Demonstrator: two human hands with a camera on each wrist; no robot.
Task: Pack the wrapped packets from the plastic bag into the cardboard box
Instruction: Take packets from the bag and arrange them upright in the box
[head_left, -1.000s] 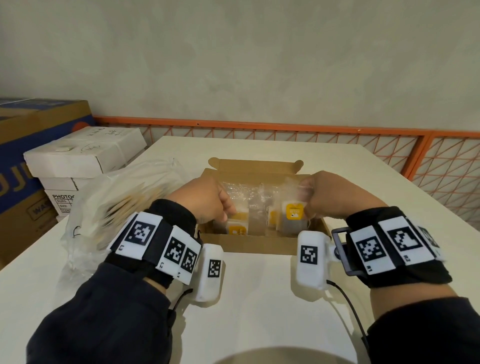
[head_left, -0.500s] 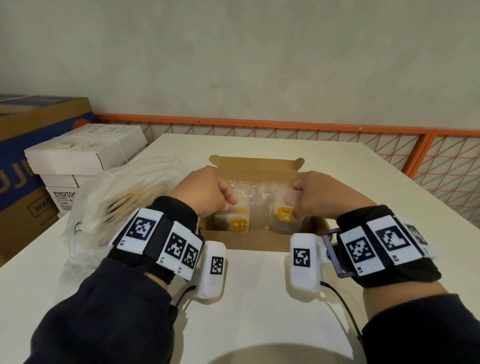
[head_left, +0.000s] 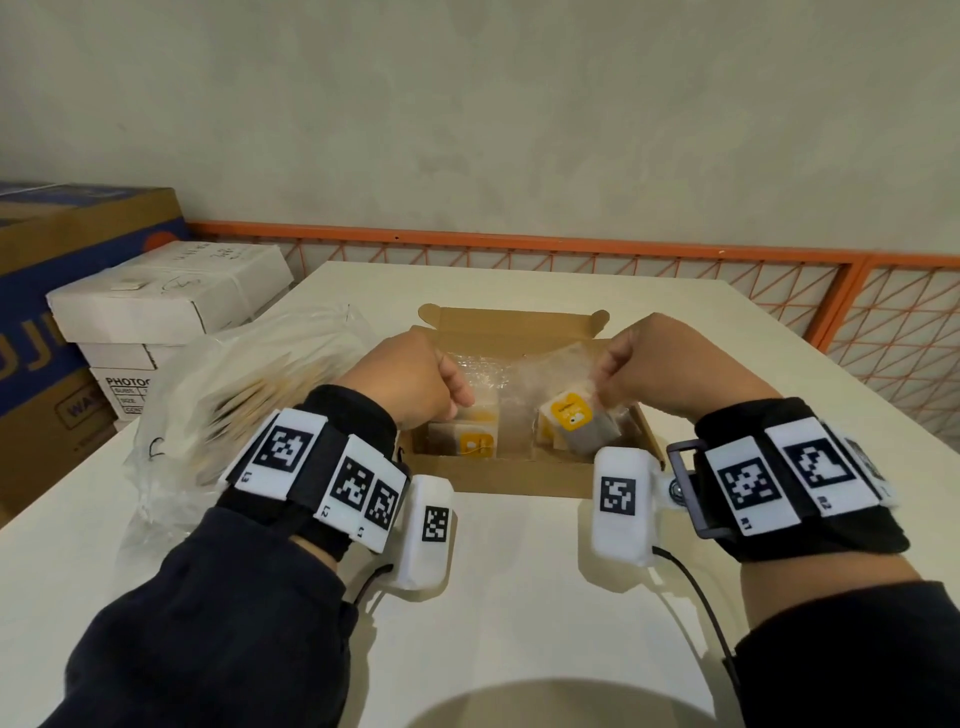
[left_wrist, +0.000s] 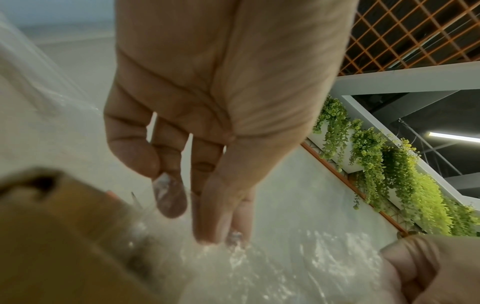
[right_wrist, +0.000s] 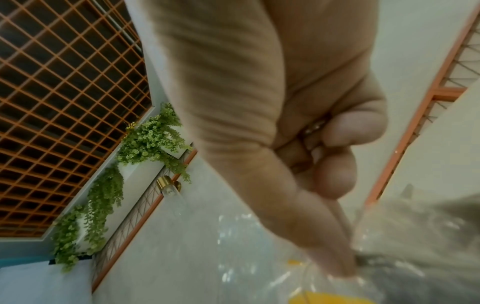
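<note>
Two hands work over the open cardboard box (head_left: 524, 470), which sits on the pale surface (head_left: 498, 597) with its lid flap standing up at the far side. Left of the box lies the big clear plastic bag (head_left: 244, 395), bulging with stacked packets; beyond the bag, further left of the box, stand white cartons (head_left: 166, 306) and a brown and blue carton (head_left: 62, 249).

Inside the box, a clear wrapped bundle of packets (head_left: 569, 421) with yellow labels is held up above the box's right half, tilted, its lower end near the front wall. More yellow-labelled packets (head_left: 475, 441) lie in the left half.

The right hand (head_left: 670, 374) has a closed grip: in the right wrist view thumb and forefinger (right_wrist: 335, 257) pinch the clear wrap at the bundle's top, the other fingers curled into the palm. The left hand (head_left: 415, 379) hovers over the box's left half; in the left wrist view its fingers (left_wrist: 171, 197) hang loosely bent, tips against crinkled clear wrap, and I cannot tell whether they pinch it.

Compared with half a second ago, the right-hand bundle sits higher and more tilted, its yellow label turned toward the box's front.
</note>
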